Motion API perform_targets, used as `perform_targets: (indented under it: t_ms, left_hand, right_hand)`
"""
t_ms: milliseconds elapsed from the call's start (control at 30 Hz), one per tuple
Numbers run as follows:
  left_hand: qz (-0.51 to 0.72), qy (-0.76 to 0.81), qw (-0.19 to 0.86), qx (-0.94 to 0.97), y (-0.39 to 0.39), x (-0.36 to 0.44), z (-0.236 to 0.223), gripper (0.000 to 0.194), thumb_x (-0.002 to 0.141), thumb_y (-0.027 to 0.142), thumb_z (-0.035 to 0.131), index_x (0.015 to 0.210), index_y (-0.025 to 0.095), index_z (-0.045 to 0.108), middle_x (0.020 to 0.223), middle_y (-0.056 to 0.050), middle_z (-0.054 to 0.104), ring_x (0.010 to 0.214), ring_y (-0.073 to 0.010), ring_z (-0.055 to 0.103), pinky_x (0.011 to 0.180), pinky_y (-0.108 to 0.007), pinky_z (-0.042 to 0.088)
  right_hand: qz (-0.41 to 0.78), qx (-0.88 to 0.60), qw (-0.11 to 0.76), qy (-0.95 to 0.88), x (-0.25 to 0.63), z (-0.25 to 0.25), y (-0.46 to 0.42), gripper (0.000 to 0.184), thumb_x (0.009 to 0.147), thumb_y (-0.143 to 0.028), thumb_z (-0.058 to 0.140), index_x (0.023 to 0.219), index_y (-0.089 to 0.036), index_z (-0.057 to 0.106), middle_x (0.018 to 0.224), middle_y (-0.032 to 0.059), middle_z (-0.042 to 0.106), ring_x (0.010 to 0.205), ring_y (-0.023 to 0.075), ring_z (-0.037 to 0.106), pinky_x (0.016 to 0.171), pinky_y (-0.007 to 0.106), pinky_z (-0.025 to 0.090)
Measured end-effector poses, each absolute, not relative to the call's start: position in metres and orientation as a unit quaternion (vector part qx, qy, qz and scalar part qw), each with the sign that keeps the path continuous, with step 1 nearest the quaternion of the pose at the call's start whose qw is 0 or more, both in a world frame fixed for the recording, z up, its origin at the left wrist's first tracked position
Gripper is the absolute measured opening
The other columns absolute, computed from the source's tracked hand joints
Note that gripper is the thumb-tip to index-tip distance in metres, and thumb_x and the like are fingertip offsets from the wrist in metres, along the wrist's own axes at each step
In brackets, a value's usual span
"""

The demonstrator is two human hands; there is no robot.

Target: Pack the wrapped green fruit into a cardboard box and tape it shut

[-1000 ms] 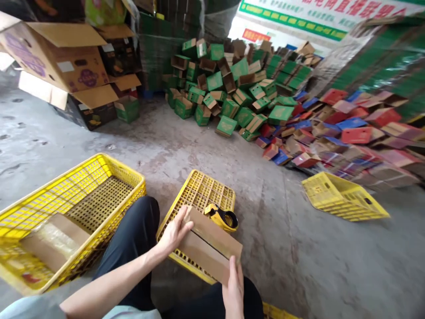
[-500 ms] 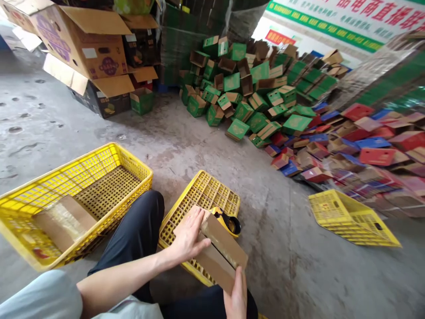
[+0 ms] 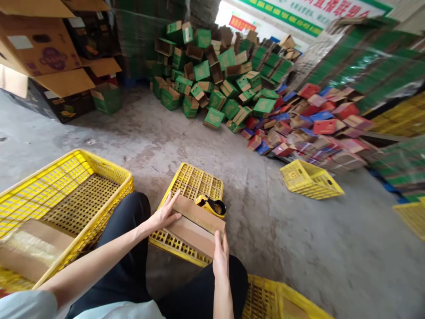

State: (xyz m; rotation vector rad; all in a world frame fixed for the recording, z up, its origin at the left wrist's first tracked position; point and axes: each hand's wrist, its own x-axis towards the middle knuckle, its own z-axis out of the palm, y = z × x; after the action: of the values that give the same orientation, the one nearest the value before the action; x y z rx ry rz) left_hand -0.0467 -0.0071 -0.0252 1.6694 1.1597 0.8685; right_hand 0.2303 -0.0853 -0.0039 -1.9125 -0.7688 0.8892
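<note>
A brown cardboard box, its top flaps meeting along a dark gap, is held between my hands over an upturned yellow crate. My left hand presses on the box's left end, its fingers pointing up and the thumb along the top. At the right end, my right hand grips the corner with thumb and fingers. Just behind the box, a yellow and black tape dispenser rests on the crate. Whether the box touches the crate is hard to tell.
Left of my knee stands a large yellow crate with a taped cardboard box inside. Another yellow crate is by my right leg, and one lies farther right. Heaps of green boxes and red boxes lie behind.
My view has swung to the right. The box has turned to lie more crosswise in front of me, and my left hand's fingers have spread at its end.
</note>
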Motion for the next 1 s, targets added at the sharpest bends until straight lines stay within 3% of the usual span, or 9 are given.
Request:
perform_targets:
  t_ms: [200,333,400,500,567,700,833,1000]
  left_hand:
    - [0.320,0.478,0.428,0.697,-0.007,-0.040,-0.040,0.093,0.093,0.072,0.057,0.167,0.021,0.028,0.175,-0.013,0.016,0.162,-0.0346,-0.001,0.129,-0.054,0.018]
    - [0.288,0.474,0.413,0.723,-0.002,-0.046,-0.042,0.114,0.078,0.081,0.070,0.165,0.019,0.032,0.174,-0.016,0.019,0.162,-0.0375,0.003,0.130,-0.053,0.017]
    - [0.262,0.465,0.416,0.736,0.001,-0.050,-0.042,0.122,0.071,0.081,0.076,0.165,0.020,0.031,0.174,-0.016,0.018,0.161,-0.0389,0.003,0.130,-0.053,0.017]
    - [0.242,0.466,0.418,0.741,0.004,-0.052,-0.043,0.124,0.068,0.078,0.081,0.166,0.022,0.030,0.175,-0.016,0.014,0.161,-0.0390,0.004,0.130,-0.052,0.020]
    - [0.245,0.472,0.411,0.740,0.003,-0.051,-0.045,0.122,0.069,0.075,0.082,0.166,0.023,0.030,0.175,-0.017,0.012,0.161,-0.0384,0.006,0.129,-0.052,0.021]
    - [0.264,0.480,0.394,0.738,0.001,-0.049,-0.047,0.117,0.073,0.072,0.082,0.166,0.023,0.030,0.175,-0.017,0.010,0.161,-0.0362,0.006,0.130,-0.049,0.021]
    - [0.250,0.472,0.406,0.742,0.002,-0.050,-0.045,0.117,0.073,0.071,0.082,0.166,0.021,0.030,0.175,-0.018,0.011,0.161,-0.0382,0.007,0.129,-0.050,0.021]
    - [0.272,0.485,0.399,0.729,0.002,-0.048,-0.042,0.114,0.073,0.070,0.082,0.165,0.024,0.033,0.175,-0.015,0.014,0.161,-0.0384,0.009,0.129,-0.049,0.022]
  right_hand:
    - [0.332,-0.784,0.432,-0.297,0.229,-0.009,-0.091,0.091,0.084,-0.078,0.057,0.154,-0.020,0.053,0.157,0.0080,0.053,0.149,0.0320,0.045,0.122,0.040,0.038]
    - [0.325,-0.786,0.431,-0.302,0.228,-0.015,-0.092,0.091,0.083,-0.080,0.055,0.150,-0.018,0.058,0.154,0.0090,0.057,0.148,0.0314,0.046,0.123,0.037,0.036]
    - [0.321,-0.786,0.432,-0.303,0.227,-0.017,-0.091,0.097,0.083,-0.082,0.053,0.154,-0.015,0.052,0.155,0.0113,0.056,0.148,0.0320,0.047,0.123,0.037,0.037]
    - [0.296,-0.789,0.439,-0.311,0.229,-0.015,-0.089,0.118,0.078,-0.086,0.056,0.164,-0.010,0.031,0.164,0.0164,0.042,0.154,0.0359,0.037,0.124,0.041,0.035]
    - [0.244,-0.779,0.423,-0.393,0.233,-0.008,-0.089,0.122,0.075,-0.084,0.063,0.166,-0.011,0.026,0.171,0.0175,0.026,0.159,0.0393,0.022,0.128,0.048,0.025]
    - [0.189,-0.692,0.239,-0.655,0.240,0.017,-0.087,0.115,0.074,-0.068,0.078,0.166,-0.022,0.027,0.176,0.0136,0.007,0.161,0.0436,0.000,0.125,0.067,0.001]
    - [0.195,-0.615,0.066,-0.761,0.240,0.039,-0.072,0.136,0.059,-0.060,0.092,0.168,-0.026,0.017,0.175,0.0138,-0.009,0.159,0.0444,-0.009,0.123,0.069,-0.005]
    - [0.227,-0.567,0.001,-0.792,0.240,0.045,-0.044,0.141,0.051,-0.061,0.094,0.166,-0.034,0.018,0.176,0.0135,-0.003,0.159,0.0474,-0.005,0.120,0.072,-0.010]
